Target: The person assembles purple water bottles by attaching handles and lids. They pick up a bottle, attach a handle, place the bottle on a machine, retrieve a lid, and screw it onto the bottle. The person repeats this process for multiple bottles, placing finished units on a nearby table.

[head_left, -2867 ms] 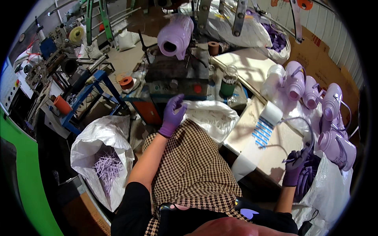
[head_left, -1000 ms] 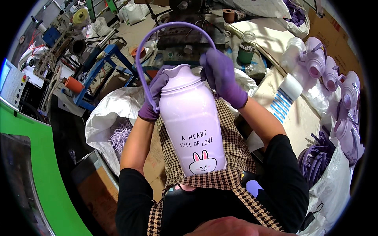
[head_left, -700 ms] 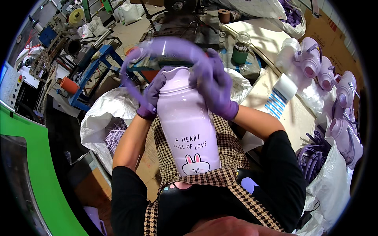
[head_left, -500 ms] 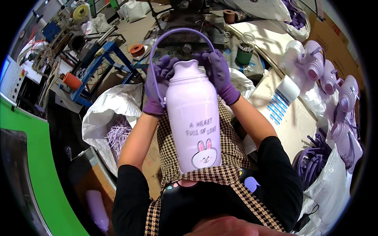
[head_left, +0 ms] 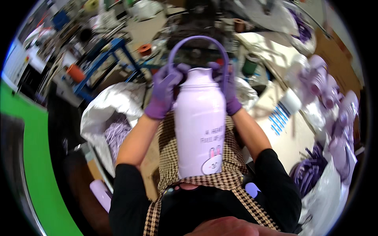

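Note:
A lilac thermos jug (head_left: 199, 126) with a fluted neck and a rabbit print stands upright against my checked apron (head_left: 167, 145). Over its mouth arches a purple carrying handle (head_left: 201, 38). My left hand (head_left: 163, 91), in a purple glove, is closed with curled fingers at the handle's left end, beside the neck. In a matching glove, my right hand (head_left: 230, 88) is closed around the handle's right leg, which runs down by the jug's shoulder. Motion blur and the jug partly hide the fingers of both hands.
Left of me, a white sack (head_left: 98, 102) holds thin lilac strips. On the right, a pale worktop (head_left: 271, 114) carries a white roll (head_left: 290, 101), with several lilac jugs (head_left: 328, 90) beyond it. Purple handles (head_left: 309, 169) fill a bag nearby. Machinery (head_left: 193, 27) stands ahead.
The jug has turned, so its print sits farther right. Its handle ran down the left side before; now it reaches down the right side. My head view has shifted and blurred.

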`<state>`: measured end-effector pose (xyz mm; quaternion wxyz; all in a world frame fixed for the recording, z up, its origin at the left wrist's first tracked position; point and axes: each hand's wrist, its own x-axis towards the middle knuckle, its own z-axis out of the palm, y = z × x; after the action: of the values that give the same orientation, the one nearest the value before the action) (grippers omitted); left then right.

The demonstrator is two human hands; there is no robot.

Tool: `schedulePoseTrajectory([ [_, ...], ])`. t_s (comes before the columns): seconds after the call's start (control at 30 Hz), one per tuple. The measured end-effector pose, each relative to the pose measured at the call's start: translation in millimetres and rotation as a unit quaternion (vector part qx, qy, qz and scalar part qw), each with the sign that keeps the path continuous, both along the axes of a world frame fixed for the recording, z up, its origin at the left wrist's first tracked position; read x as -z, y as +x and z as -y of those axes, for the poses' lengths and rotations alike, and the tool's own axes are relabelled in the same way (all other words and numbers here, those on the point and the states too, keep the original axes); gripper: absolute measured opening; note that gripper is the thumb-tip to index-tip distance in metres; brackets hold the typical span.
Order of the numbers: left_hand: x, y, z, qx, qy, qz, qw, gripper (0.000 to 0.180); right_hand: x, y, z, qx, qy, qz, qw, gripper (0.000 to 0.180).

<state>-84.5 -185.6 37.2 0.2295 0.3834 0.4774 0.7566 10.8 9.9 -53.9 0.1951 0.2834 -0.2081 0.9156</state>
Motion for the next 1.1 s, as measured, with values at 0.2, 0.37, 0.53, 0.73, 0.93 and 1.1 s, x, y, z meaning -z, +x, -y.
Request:
schedulePoseTrajectory([
  [0.2, -33.6, 30.7, 8.7, -0.01, 0.191, -0.69, 0.698, 0.016, 12.6, -25.7, 8.5, -0.022, 0.04, -0.03, 0.998, 0.035],
  [0.37, -13.1, 9.2, -20.9, -0.019, -0.05, -0.045, 0.998, 0.013, 16.4, -8.3, -18.8, -0.038, 0.083, 0.211, 0.973, 0.052],
  [0.53, 10.3, 47.0, -18.7, -0.009, 0.088, -0.428, 0.899, 0.061, 11.5, 56.1, -49.9, 0.494, 0.417, 0.087, 0.758, 0.049],
  [0.73, 40.6, 68.9, 34.0, -0.009, 0.059, -0.484, 0.873, 0.048, 44.4, 283.9, -119.7, 0.482, 0.029, 0.189, 0.855, 0.045],
  [0.93, 122.2, 41.6, 53.9, -0.077, -0.124, -0.134, 0.98, 0.031, 6.9, 403.2, -101.1, 0.88, 0.163, 0.315, 0.317, 0.07],
  [1.1, 162.6, 26.0, 50.3, -0.111, -0.138, -0.165, 0.97, 0.023, -15.8, 444.2, -203.8, 0.889, 0.24, 0.353, 0.168, 0.064],
])
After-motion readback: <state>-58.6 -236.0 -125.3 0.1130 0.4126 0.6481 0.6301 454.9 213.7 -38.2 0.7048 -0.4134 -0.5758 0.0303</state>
